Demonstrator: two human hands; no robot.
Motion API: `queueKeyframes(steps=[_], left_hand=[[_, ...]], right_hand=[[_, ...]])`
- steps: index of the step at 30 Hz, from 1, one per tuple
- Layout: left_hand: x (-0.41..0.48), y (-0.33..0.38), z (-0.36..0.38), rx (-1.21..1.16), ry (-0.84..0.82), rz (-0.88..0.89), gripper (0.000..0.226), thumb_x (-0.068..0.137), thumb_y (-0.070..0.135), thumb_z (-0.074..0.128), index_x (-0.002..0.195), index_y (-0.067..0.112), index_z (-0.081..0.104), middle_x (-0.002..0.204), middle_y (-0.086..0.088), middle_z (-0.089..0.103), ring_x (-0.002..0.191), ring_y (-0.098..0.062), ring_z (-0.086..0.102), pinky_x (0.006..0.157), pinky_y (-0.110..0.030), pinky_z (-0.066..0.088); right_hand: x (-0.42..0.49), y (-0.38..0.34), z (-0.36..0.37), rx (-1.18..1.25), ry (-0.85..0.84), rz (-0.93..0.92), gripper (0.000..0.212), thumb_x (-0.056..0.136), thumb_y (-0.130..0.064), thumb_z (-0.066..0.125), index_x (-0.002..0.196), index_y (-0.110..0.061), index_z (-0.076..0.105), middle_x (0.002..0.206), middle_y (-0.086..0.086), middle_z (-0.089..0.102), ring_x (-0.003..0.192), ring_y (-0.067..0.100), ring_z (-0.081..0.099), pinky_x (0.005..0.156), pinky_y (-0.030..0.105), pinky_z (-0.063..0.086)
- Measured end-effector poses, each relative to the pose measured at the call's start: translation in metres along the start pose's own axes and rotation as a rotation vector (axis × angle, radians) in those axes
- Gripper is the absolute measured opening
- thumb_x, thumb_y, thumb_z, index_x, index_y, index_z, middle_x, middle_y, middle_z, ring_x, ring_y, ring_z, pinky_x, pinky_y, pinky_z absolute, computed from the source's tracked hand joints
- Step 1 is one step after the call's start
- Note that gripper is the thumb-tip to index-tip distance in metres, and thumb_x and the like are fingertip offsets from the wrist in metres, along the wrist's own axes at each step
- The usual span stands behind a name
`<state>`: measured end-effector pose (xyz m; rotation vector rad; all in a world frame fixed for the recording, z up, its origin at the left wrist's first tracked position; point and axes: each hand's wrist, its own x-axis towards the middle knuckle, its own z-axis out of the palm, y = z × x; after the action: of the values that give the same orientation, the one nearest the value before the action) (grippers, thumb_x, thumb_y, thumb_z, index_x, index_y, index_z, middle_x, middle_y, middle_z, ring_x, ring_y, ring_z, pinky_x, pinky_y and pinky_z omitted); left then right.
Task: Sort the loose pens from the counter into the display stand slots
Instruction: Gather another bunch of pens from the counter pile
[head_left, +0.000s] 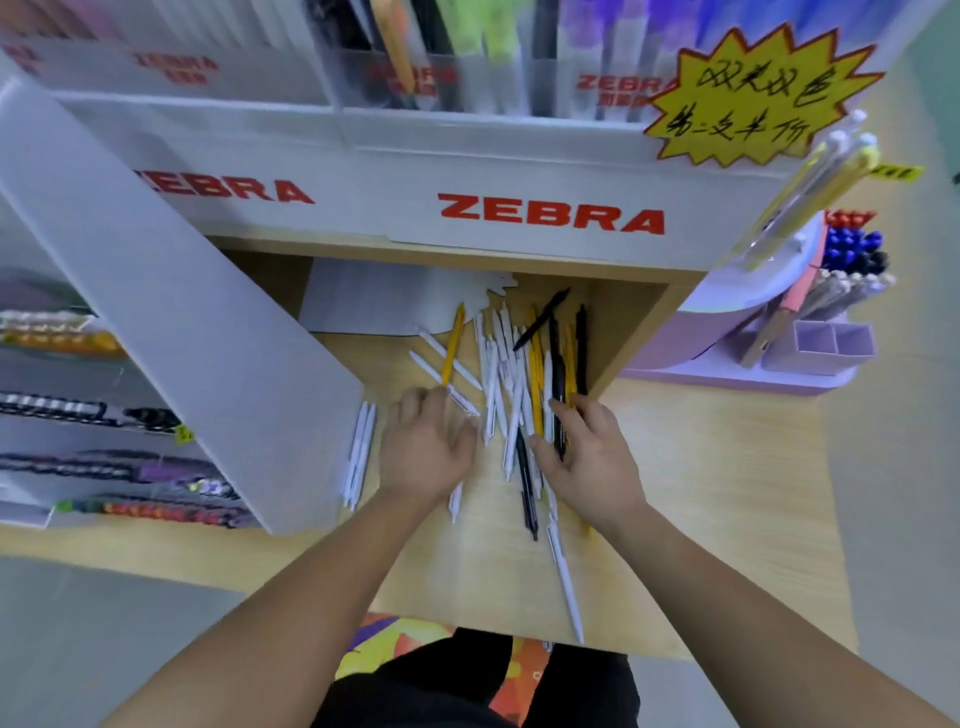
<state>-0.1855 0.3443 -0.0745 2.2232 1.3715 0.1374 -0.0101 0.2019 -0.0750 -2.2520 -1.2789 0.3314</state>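
The pens lay heaped on the counter under the display stand at 12 o'clock. The left hand at 8 and the right hand at 4 pressed them, fingers released. Bare wood lay at 3.

Loose white, yellow and black plastic pens, heaped on pale wooden counter, before white ZEBRA display stand

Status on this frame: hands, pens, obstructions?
Left hand open, flat on white pens. Right hand on mixed pen pile, grip unclear. White stand panel slants close at left.
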Motion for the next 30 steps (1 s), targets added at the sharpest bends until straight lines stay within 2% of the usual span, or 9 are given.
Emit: queueKeyframes(steps=[2, 5, 9, 14, 16, 18, 20, 24, 30], left_hand=[[0.041, 0.013, -0.002, -0.019, -0.137, -0.054, 0.083, 0.091, 0.072, 0.054, 0.161, 0.035, 0.031, 0.167, -0.012, 0.021, 0.151, -0.038, 0.029, 0.119, -0.058, 0.032], [0.08, 0.037, 0.012, 0.076, -0.363, -0.098, 0.096, 0.086, 0.089, 0.042, 0.163, 0.051, 0.001, 0.172, 0.003, -0.026, 0.16, -0.036, -0.016, 0.123, -0.07, -0.005], [0.05, 0.046, 0.046, 0.083, -0.287, -0.006, 0.081, 0.101, 0.071, 0.038, 0.167, 0.036, 0.007, 0.173, 0.002, -0.023, 0.159, -0.032, -0.023, 0.124, -0.063, -0.015], [0.002, 0.039, 0.065, -0.119, -0.214, 0.129, 0.062, 0.112, 0.042, 0.037, 0.166, 0.015, 0.022, 0.175, -0.001, -0.013, 0.161, -0.021, -0.015, 0.129, -0.052, -0.007], [-0.001, 0.04, 0.062, -0.206, -0.215, 0.102, 0.058, 0.112, 0.038, 0.04, 0.165, 0.018, 0.026, 0.176, -0.002, -0.006, 0.162, -0.021, -0.011, 0.129, -0.052, -0.004], [0.009, 0.041, 0.054, -0.177, -0.104, 0.137, 0.051, 0.11, 0.037, 0.042, 0.157, 0.019, 0.044, 0.174, -0.008, 0.013, 0.161, -0.03, 0.005, 0.128, -0.058, 0.006], [0.033, 0.05, 0.047, -0.073, -0.026, 0.236, 0.05, 0.104, 0.039, 0.041, 0.145, 0.016, 0.059, 0.167, -0.017, 0.03, 0.155, -0.041, 0.022, 0.123, -0.063, 0.019], [0.09, 0.092, 0.054, 0.132, -0.229, 0.249, 0.047, 0.106, 0.041, 0.041, 0.141, 0.017, 0.062, 0.169, -0.015, 0.026, 0.158, -0.04, 0.012, 0.126, -0.058, 0.012], [0.089, 0.106, 0.048, 0.171, -0.164, 0.196, 0.045, 0.108, 0.032, 0.041, 0.148, 0.016, 0.056, 0.163, -0.004, 0.039, 0.157, -0.031, 0.017, 0.124, -0.06, 0.01]], right_hand=[[-0.008, 0.003, 0.003, 0.055, 0.017, 0.068, 0.05, 0.094, -0.039, 0.066, 0.135, -0.01, 0.062, 0.136, 0.017, 0.055, 0.129, 0.037, 0.05, 0.104, 0.049, 0.049], [-0.019, 0.011, 0.008, 0.113, -0.081, 0.186, 0.063, 0.096, -0.047, 0.062, 0.149, -0.015, 0.05, 0.154, 0.025, 0.04, 0.147, 0.039, 0.031, 0.119, 0.053, 0.032], [-0.028, 0.009, 0.017, 0.142, -0.253, 0.343, 0.086, 0.091, -0.072, 0.034, 0.163, -0.027, 0.019, 0.168, 0.018, 0.013, 0.155, 0.036, 0.009, 0.124, 0.058, 0.014], [-0.045, -0.001, 0.029, 0.21, -0.251, 0.332, 0.091, 0.096, -0.065, 0.048, 0.163, -0.031, -0.004, 0.171, 0.002, -0.013, 0.157, 0.022, -0.019, 0.125, 0.048, -0.01], [-0.055, 0.003, 0.027, 0.2, -0.173, 0.308, 0.101, 0.089, -0.065, 0.057, 0.164, -0.023, 0.005, 0.171, 0.009, -0.003, 0.158, 0.023, -0.01, 0.127, 0.046, 0.0], [-0.072, 0.006, 0.022, 0.171, -0.034, 0.295, 0.101, 0.08, -0.059, 0.073, 0.158, -0.013, 0.029, 0.161, 0.017, 0.026, 0.152, 0.031, 0.021, 0.122, 0.045, 0.024], [-0.09, 0.005, 0.018, 0.071, 0.085, 0.29, 0.083, 0.07, -0.06, 0.08, 0.131, -0.009, 0.055, 0.13, 0.011, 0.05, 0.122, 0.03, 0.05, 0.1, 0.044, 0.047], [-0.118, 0.011, 0.025, -0.079, 0.016, 0.337, 0.051, 0.06, -0.061, 0.079, 0.083, -0.018, 0.064, 0.093, -0.001, 0.049, 0.083, 0.025, 0.052, 0.069, 0.037, 0.047], [-0.118, 0.014, 0.006, 0.046, -0.205, 0.446, 0.023, 0.082, -0.044, 0.077, 0.082, -0.026, 0.064, 0.089, -0.012, 0.054, 0.093, 0.015, 0.058, 0.07, 0.029, 0.047]])
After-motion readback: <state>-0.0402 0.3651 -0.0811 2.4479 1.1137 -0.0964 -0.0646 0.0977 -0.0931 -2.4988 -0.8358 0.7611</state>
